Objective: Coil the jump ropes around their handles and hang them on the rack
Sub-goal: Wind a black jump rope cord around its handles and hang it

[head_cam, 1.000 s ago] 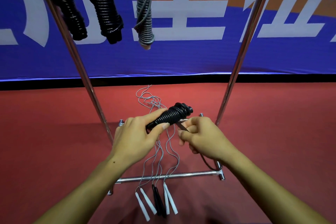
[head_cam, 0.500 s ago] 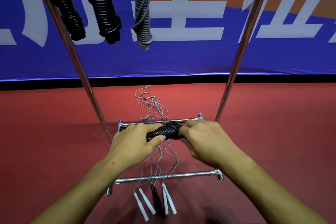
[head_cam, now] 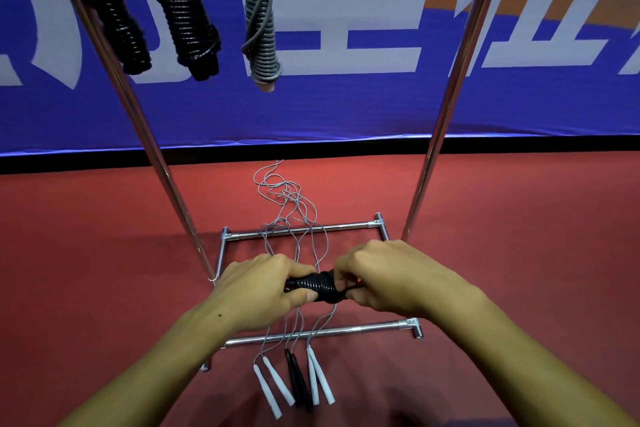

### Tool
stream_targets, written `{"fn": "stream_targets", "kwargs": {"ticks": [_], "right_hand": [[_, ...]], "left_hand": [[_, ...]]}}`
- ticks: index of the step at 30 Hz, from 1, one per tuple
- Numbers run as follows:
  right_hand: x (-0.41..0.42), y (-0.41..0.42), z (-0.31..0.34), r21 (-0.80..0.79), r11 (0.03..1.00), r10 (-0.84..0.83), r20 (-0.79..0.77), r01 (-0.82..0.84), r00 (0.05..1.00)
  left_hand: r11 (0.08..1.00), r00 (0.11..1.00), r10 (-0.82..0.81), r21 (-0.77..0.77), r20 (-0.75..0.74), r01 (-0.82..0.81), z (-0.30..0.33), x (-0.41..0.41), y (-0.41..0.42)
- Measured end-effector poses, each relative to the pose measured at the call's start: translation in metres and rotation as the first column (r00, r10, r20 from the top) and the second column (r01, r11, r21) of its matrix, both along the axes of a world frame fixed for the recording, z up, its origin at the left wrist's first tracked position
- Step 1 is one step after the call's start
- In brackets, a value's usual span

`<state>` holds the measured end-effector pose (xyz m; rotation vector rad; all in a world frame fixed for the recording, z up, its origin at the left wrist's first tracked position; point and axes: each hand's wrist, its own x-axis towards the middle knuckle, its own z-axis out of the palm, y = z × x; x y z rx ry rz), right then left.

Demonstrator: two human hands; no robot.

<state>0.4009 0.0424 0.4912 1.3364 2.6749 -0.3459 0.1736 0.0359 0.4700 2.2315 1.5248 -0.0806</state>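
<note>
Both hands, left (head_cam: 263,284) and right (head_cam: 388,274), grip a coiled black rope (head_cam: 313,286) above the rack (head_cam: 311,333) base (loose grey ropes (head_cam: 291,215) lie across it); three coiled ropes (head_cam: 187,10) hang overhead.

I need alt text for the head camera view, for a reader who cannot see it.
Both hands, left and right, grip a black coiled rope over a metal rack on a red floor. Three coiled ropes hang above; uncoiled ropes lie below.
</note>
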Motion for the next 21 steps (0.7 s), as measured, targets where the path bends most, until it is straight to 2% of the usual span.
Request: {"fn": "stream_targets", "kwargs": {"ticks": [2,5,8,9,11,14,16,18,21], "right_hand": [[0.004,0.003,0.001,0.010,1.000,-0.010,-0.028,0.010,1.000],[0.009,0.005,0.005,0.124,0.992,-0.005,-0.050,0.011,0.999],[0.012,0.007,0.006,0.227,0.974,0.017,-0.140,0.015,0.990],[0.014,0.008,0.006,0.193,0.981,0.015,-0.210,0.026,0.978],[0.016,0.008,0.006,-0.013,1.000,-0.023,-0.393,0.020,0.919],[0.016,0.007,0.004,-0.367,0.930,-0.243,-0.626,-0.005,0.741],[0.019,0.008,0.004,-0.491,0.871,-0.369,-0.679,-0.020,0.634],[0.023,0.011,0.003,-0.546,0.838,-0.442,-0.692,-0.013,0.571],[0.028,0.013,0.004,-0.609,0.793,-0.549,-0.711,0.005,0.439]], "left_hand": [[1.000,1.000,-0.022,-0.012,0.014,0.022,0.001,0.000,0.000],[0.996,0.997,-0.073,-0.042,0.038,0.075,0.002,0.000,0.000],[0.971,0.977,-0.215,-0.105,0.006,0.215,0.006,0.001,-0.003],[0.954,0.963,-0.270,-0.133,0.001,0.268,0.008,0.002,-0.006],[0.926,0.944,-0.327,-0.180,0.050,0.331,0.009,0.004,-0.009],[0.901,0.934,-0.302,-0.261,0.193,0.346,0.011,0.003,-0.011],[0.872,0.897,-0.253,-0.315,0.364,0.374,0.016,0.002,-0.012],[0.848,0.832,-0.192,-0.339,0.520,0.407,0.023,0.000,-0.012],[0.844,0.760,-0.156,-0.315,0.631,0.434,0.030,-0.003,-0.010]]}}
